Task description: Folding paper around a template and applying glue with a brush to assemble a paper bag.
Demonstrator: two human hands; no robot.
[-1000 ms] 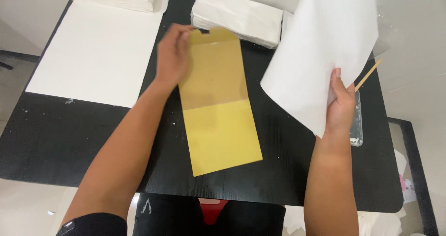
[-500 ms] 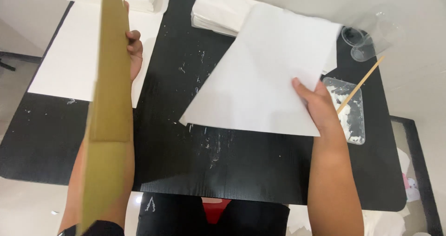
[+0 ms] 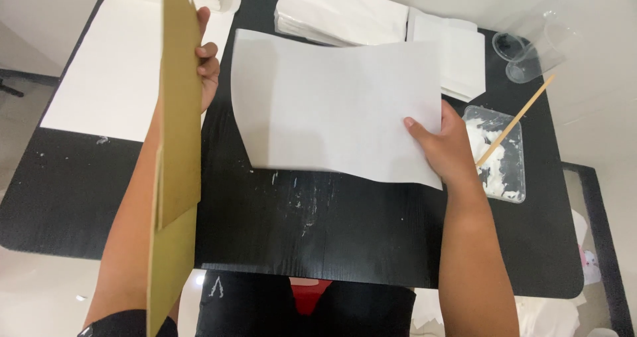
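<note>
a: what do you see at the left hand (image 3: 207,62)?

b: i see it gripping a brown envelope (image 3: 178,158), fingers curled round the far edge. the envelope stands on edge, lifted off the bench (image 3: 345,224), so i look almost along its face. it runs from the top of the view down past the left forearm.

a: and the right hand (image 3: 443,144)?

b: it pinches a white sheet (image 3: 332,108) at the sheet's near right corner, thumb on top. the sheet lies over the middle of the black bench, slightly bowed; i can't tell whether its far edge touches the surface.

a: what sits around them?

b: a large white board (image 3: 116,85) lies flat on the left of the bench, behind the envelope. stacks of white paper (image 3: 342,12) lie along the far edge, and a smaller stack (image 3: 461,55) sits just right of them, partly under the sheet. right of the right hand there's a clear tray (image 3: 501,154) with white paste in it and a wooden stick (image 3: 516,119) leaning out of it. a clear cup (image 3: 534,38) lies tipped at the far right corner. white smears speckle the bench near the sheet's near edge.
</note>
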